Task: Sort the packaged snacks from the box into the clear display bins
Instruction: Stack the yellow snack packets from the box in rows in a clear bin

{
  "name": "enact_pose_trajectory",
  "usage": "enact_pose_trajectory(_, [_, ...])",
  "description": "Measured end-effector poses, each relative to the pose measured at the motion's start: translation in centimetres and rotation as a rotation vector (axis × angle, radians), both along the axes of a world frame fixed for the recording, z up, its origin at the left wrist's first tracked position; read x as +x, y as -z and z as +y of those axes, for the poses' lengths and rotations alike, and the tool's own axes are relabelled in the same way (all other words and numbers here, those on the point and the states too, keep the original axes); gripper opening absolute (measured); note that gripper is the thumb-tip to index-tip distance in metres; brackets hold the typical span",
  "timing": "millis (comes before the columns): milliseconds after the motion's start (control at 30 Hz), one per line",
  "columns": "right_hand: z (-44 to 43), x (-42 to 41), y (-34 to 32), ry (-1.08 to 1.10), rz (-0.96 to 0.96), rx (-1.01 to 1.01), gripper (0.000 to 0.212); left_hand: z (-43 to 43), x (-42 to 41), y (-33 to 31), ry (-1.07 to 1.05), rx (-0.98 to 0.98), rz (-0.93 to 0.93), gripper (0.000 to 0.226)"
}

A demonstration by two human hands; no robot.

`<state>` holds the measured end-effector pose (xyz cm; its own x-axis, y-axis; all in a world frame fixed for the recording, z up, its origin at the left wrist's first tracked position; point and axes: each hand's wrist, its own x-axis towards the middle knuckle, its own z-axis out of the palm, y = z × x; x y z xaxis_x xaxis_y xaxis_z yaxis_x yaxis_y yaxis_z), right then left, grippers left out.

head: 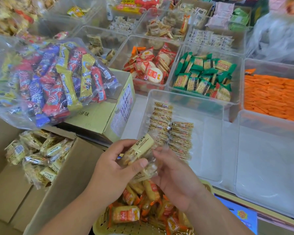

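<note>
My left hand [114,168] grips a pale yellow snack packet [139,148], thumb curled over its lower end. My right hand [173,175] holds a second packet of the same kind [148,172] against its fingers, just below the first. Both hands hover at the near corner of a clear display bin [209,106] that holds two neat rows of the same packets [171,131] along its left side. The open cardboard box [61,180] at my left contains a loose heap of these packets [39,153].
A clear bag of coloured snack bars [54,78] lies on a closed carton [109,109]. Further bins hold red-wrapped crackers [151,67], green-wrapped crackers [205,75] and orange packets [271,95]. A yellow basket [102,224] of orange-wrapped snacks sits below my hands. Another clear bin [268,167] stands at right.
</note>
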<state>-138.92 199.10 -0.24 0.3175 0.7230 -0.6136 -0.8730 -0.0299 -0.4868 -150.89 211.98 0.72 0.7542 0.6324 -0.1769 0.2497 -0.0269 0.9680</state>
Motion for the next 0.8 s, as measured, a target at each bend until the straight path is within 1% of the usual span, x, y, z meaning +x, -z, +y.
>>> enact_pose_trajectory(133, [-0.2,0.9,0.3,0.029,0.07,-0.056,0.039,0.2,0.5,0.3,-0.052,-0.064,-0.032,0.025])
enact_pose_trajectory(200, [-0.5,1.5,0.7,0.032,0.075,-0.096,0.036,0.7,0.9,0.8,-0.132,-0.134,-0.052,0.017])
enact_pose_trajectory(233, [-0.7,1.8,1.0,0.02,0.067,-0.111,0.035,1.1,1.2,1.1,-0.18,-0.162,-0.057,0.019])
enact_pose_trajectory(300, [-1.1,3.1,1.5,-0.029,0.025,-0.132,0.029,1.8,1.7,1.7,-0.266,-0.205,-0.061,0.031])
enact_pose_trajectory(333, [-1.3,4.0,1.7,-0.04,-0.007,-0.138,0.027,2.2,2.0,2.0,-0.3,-0.218,-0.048,0.037])
enact_pose_trajectory(367, [-1.5,5.3,1.8,-0.033,-0.057,-0.141,0.028,2.5,2.3,2.4,-0.322,-0.225,-0.028,0.038])
enact_pose_trajectory(400, [-1.6,6.8,1.9,-0.007,-0.129,-0.143,0.029,2.8,2.6,2.8,-0.333,-0.222,-0.007,0.032])
enact_pose_trajectory(467, [-1.3,10.3,1.9,0.069,-0.348,-0.176,0.028,3.1,3.2,3.6,-0.331,-0.227,0.031,0.011])
enact_pose_trajectory(500, [-1.0,12.2,1.9,0.094,-0.512,-0.233,0.025,3.1,3.5,4.1,-0.321,-0.239,0.054,0.011])
enact_pose_trajectory(533, [-0.6,14.1,2.1,0.09,-0.714,-0.34,0.023,3.1,3.9,4.5,-0.317,-0.266,0.076,0.014])
enact_pose_trajectory(600, [0.3,17.8,3.3,-0.028,-1.156,-0.605,0.024,3.1,4.5,5.1,-0.32,-0.329,0.116,0.016])
enact_pose_trajectory(633, [0.8,19.4,4.1,-0.156,-1.347,-0.696,0.027,3.1,4.7,5.3,-0.314,-0.347,0.14,0.016])
enact_pose_trajectory(667, [1.4,20.7,5.1,-0.302,-1.481,-0.754,0.028,3.1,5.0,5.3,-0.304,-0.361,0.165,0.016])
enact_pose_trajectory(733, [2.5,22.5,7.1,-0.53,-1.605,-0.773,0.031,3.3,5.5,5.4,-0.268,-0.378,0.192,0.016])
enact_pose_trajectory(800, [3.5,23.2,9.0,-0.683,-1.619,-0.757,0.033,3.5,6.0,5.4,-0.22,-0.404,0.212,0.015])
